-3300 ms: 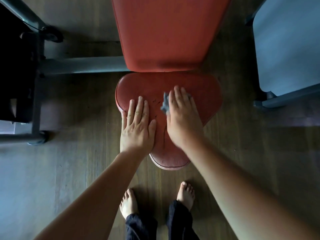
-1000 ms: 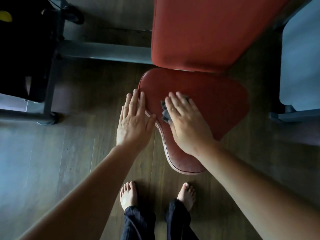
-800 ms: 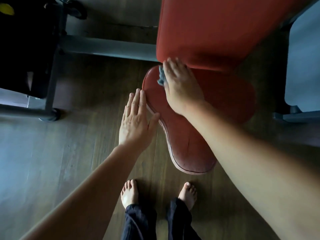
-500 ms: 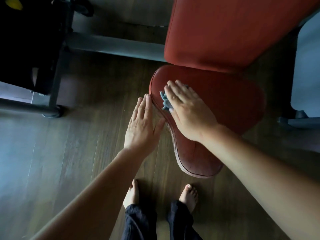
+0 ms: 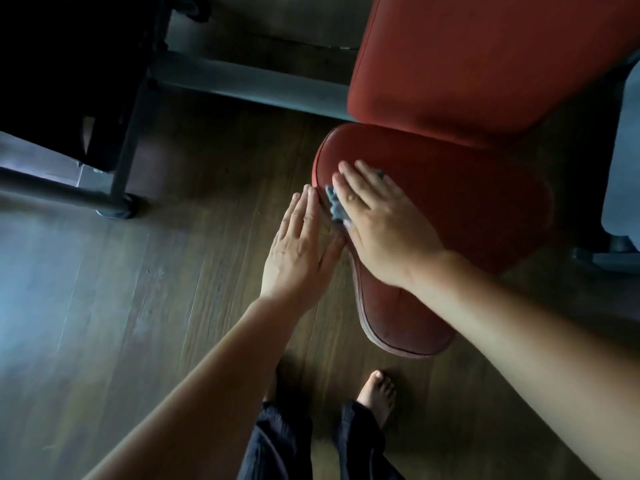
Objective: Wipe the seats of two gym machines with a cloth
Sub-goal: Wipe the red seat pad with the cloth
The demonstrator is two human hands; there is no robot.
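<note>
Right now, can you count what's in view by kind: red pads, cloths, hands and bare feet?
Red pads: 2, the seat and the backrest
Cloths: 1, the blue-grey cloth
Hands: 2, left hand and right hand
Bare feet: 1 clearly visible
Total: 6

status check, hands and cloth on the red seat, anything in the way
Right hand flat, pressing cloth at the red seat's left edge. Left hand open, empty, beside that edge. Nothing in the way.
</note>
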